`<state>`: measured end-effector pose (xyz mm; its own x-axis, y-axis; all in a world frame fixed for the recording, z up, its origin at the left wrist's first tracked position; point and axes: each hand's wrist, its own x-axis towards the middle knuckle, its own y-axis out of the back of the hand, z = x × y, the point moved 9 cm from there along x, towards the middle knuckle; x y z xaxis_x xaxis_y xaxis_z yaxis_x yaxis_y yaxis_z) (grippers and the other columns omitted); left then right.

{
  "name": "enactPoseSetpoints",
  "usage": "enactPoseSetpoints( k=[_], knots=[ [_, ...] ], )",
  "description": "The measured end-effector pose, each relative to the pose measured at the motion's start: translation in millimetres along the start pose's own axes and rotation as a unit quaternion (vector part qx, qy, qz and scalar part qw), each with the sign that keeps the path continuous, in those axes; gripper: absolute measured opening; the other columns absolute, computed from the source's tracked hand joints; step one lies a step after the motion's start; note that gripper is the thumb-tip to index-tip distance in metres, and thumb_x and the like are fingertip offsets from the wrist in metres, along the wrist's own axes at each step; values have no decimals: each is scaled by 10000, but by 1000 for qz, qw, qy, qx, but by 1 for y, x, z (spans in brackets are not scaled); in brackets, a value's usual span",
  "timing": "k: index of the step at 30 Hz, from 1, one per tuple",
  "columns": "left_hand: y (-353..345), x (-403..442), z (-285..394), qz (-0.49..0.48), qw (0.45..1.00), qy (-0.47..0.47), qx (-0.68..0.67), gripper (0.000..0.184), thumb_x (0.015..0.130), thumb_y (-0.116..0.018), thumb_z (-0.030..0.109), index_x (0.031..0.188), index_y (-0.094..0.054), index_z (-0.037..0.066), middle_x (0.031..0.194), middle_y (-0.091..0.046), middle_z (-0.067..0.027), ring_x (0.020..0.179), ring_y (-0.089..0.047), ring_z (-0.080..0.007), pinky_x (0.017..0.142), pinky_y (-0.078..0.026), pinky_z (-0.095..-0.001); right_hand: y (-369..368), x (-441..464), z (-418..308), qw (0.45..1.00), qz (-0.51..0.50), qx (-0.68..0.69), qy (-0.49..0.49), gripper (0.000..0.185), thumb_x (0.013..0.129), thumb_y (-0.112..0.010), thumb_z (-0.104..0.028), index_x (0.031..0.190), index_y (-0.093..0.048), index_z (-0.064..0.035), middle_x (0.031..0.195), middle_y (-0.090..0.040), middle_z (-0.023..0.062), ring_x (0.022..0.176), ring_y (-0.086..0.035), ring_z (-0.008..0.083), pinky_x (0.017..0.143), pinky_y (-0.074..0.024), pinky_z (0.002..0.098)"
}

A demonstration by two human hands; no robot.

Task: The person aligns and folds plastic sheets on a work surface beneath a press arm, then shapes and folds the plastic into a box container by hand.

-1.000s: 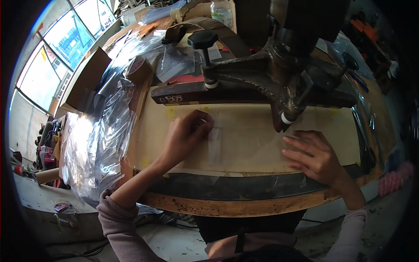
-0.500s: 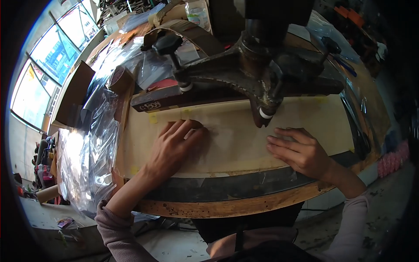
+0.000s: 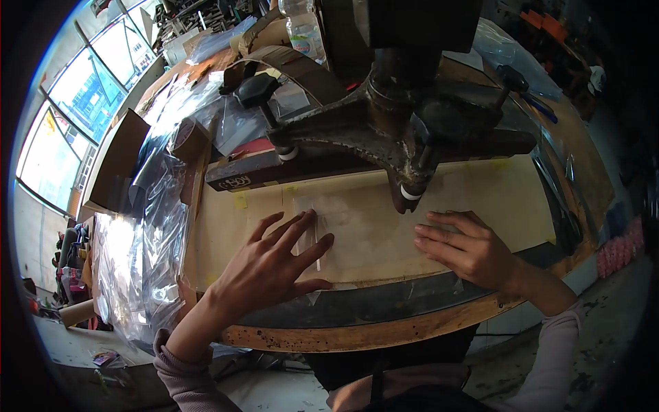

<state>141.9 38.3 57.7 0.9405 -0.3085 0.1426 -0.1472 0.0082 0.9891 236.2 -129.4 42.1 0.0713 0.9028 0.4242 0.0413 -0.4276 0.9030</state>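
A pale flat board (image 3: 371,254) lies under a dark metal press arm (image 3: 391,130) that carries a long bar (image 3: 240,175). With fingers spread, my left hand (image 3: 271,261) rests over the board's left part, its fingertips at a small clear film piece (image 3: 309,237). My right hand (image 3: 460,244) lies over the right part, fingers stretched out and nothing visible in it. Whether the palms touch the board cannot be told. Yellow tape (image 3: 239,200) marks the board near the bar.
Crumpled clear plastic (image 3: 141,254) heaps at the left beside an open cardboard box (image 3: 117,161) and a tape roll (image 3: 189,137). At the back stands a clear bottle (image 3: 301,31). A wooden edge (image 3: 357,335) runs along the front.
My left hand has opened from a pinch and spread its fingers, moving down towards the front edge. My right hand has barely moved. The whole view has shifted a little.
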Motion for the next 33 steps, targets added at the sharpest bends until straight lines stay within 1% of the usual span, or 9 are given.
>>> enactPoseSetpoints(
  k=[3, 6, 9, 16, 22, 25, 28, 31, 33],
  knots=[
    [0, -1, -1, 0, 1000, -6, 7, 536, 821, -628, 494, 1205, -578, 124, 1268, -510, -216, 1033, -620, -303, 974, -428, -441, 0, 1, 0, 1000, 2, 3, 1, 256, 795, -659, -150, 1040, -693, -82, 1119, -667, 25, 1076, -584, 228, 885, -489, 356],
    [-8, -5, -7, -7, 1000, 25, -17, 526, 795, -665, 471, 1240, -576, 205, 1363, -464, -145, 1114, -571, -306, 967, -437, -435, 2, 2, -1, 1000, 3, 4, -2, 249, 800, -657, -143, 1037, -692, -75, 1106, -669, 30, 1073, -585, 234, 883, -490, 356],
    [-11, -6, -9, -16, 1000, 21, -14, 521, 783, -694, 408, 1245, -573, 201, 1366, -464, -147, 1119, -570, -304, 957, -448, -412, 3, 4, -3, 1000, -3, -4, -3, 239, 802, -657, -134, 1030, -690, -71, 1094, -670, 35, 1076, -586, 242, 878, -497, 367],
    [-13, -10, -8, 10, 1000, 16, -8, 545, 798, -694, 309, 1282, -522, 129, 1386, -427, -208, 1150, -554, -321, 967, -446, -420, 1, 8, 0, 1000, -6, 5, -17, 233, 785, -673, -107, 1014, -684, -66, 1084, -670, 44, 1099, -585, 259, 873, -510, 415],
    [-19, -9, -13, 12, 999, 24, -30, 477, 839, -658, 237, 1258, -515, 61, 1397, -396, -245, 1228, -489, -352, 1002, -419, -431, -1, 10, 2, 1000, -4, -2, -22, 236, 790, -676, -113, 1022, -682, -68, 1079, -671, 43, 1099, -585, 262, 885, -497, 407],
    [-21, -9, -15, 10, 998, 31, -52, 450, 853, -641, 214, 1247, -513, 39, 1411, -373, -256, 1279, -433, -368, 1034, -392, -434, 0, 10, 7, 999, -19, 28, -32, 290, 783, -700, -182, 1050, -671, -72, 1146, -641, 60, 1124, -567, 261, 916, -474, 402],
    [-20, -7, -16, 0, 997, 38, -68, 448, 851, -642, 196, 1239, -507, 17, 1426, -348, -263, 1317, -378, -380, 1062, -366, -439, 7, 11, 12, 998, -25, -40, -51, 384, 786, -700, -283, 1109, -644, -83, 1218, -596, 82, 1152, -544, 264, 941, -456, 400],
    [-21, -4, -17, -14, 996, 44, -82, 449, 841, -652, 182, 1228, -505, 7, 1436, -328, -268, 1336, -345, -385, 1076, -350, -443, 3, 4, 17, 993, -75, -61, -74, 513, 740, -733, -296, 1193, -611, -88, 1261, -564, 117, 1225, -489, 281, 975, -449, 396],
    [-22, -3, -17, -22, 995, 50, -80, 448, 836, -657, 172, 1223, -502, 7, 1440, -321, -269, 1338, -341, -386, 1079, -346, -445, 2, 0, 17, 990, -83, -75, -82, 518, 750, -723, -303, 1209, -603, -95, 1256, -566, 125, 1226, -489, 284, 989, -443, 394]
  ],
)
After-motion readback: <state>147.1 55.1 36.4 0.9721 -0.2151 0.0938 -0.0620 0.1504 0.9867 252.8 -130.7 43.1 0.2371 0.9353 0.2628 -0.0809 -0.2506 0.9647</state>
